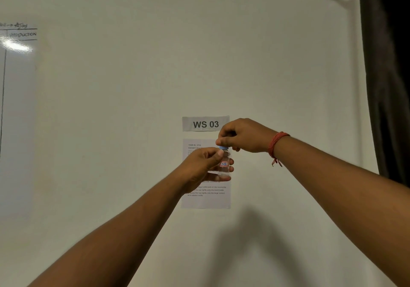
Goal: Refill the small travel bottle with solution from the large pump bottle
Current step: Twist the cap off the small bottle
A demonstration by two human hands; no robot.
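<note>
left hand (203, 164) gripping travel bottle (224, 164), upright

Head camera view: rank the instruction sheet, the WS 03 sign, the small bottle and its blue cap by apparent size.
1. instruction sheet
2. WS 03 sign
3. small bottle, though nearer the camera
4. blue cap

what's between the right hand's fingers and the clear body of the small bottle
The blue cap, still seated on the small bottle gripped by the left hand; the right hand pinches it, head view.
</note>
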